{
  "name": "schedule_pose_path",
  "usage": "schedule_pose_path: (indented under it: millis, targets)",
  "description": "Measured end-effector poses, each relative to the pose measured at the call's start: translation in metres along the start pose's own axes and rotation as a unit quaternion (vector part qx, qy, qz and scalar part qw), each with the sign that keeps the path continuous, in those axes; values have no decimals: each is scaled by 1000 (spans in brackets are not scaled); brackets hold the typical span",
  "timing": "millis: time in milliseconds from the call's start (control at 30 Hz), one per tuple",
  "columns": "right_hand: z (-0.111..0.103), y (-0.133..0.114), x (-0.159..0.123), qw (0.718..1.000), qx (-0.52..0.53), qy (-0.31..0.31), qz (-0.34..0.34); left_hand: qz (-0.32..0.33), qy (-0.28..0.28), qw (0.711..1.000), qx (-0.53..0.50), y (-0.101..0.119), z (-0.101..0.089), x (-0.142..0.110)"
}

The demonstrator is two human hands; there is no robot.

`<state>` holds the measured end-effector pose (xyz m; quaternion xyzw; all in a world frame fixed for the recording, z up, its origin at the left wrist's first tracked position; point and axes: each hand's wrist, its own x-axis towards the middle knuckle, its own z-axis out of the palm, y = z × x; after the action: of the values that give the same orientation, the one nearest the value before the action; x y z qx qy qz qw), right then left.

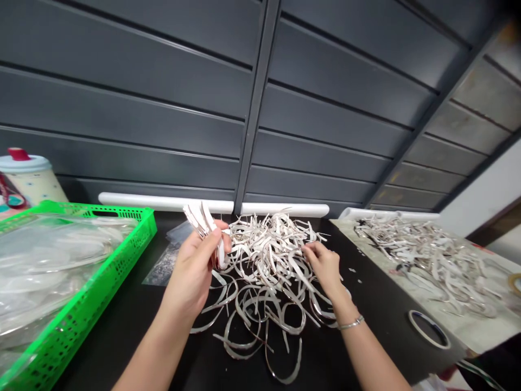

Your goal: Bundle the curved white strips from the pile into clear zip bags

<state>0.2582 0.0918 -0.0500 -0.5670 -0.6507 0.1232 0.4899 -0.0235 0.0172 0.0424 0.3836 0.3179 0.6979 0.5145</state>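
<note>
My left hand (193,269) grips a bundle of white strips (199,220), their ends fanned upward. A loose heap of curved white strips with silvery edges (264,255) lies on the black table (122,342), spreading toward me in long loops. My right hand (323,266) reaches into the far right side of the heap, its fingertips pinched on a white strip. A thin bracelet (350,323) circles that wrist.
A green perforated crate (52,320) of clear plastic sheets stands at left. At right, a pale board (448,326) carries more strips. A tape roll (429,329) lies by its edge. A lidded jar (28,174) stands far left, before a dark slatted wall (163,108).
</note>
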Motion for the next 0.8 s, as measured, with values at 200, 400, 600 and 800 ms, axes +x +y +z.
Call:
schedule_pose_path:
  millis: [200, 400, 600, 800]
  targets:
    - [30, -38, 10, 940, 338, 29, 33, -16, -14, 1000, 5, -4, 0, -2]
    - [39, -87, 6, 793, 602, -39, 85, -73, -32, 997, -11, -18, 1, 4]
    - [56, -97, -4, 757, 636, -135, 70, -169, -40, 973, -150, -29, 7, 6]
    - [68, -79, -1, 794, 529, -291, 78, -120, -22, 986, -114, -20, 9, 0]
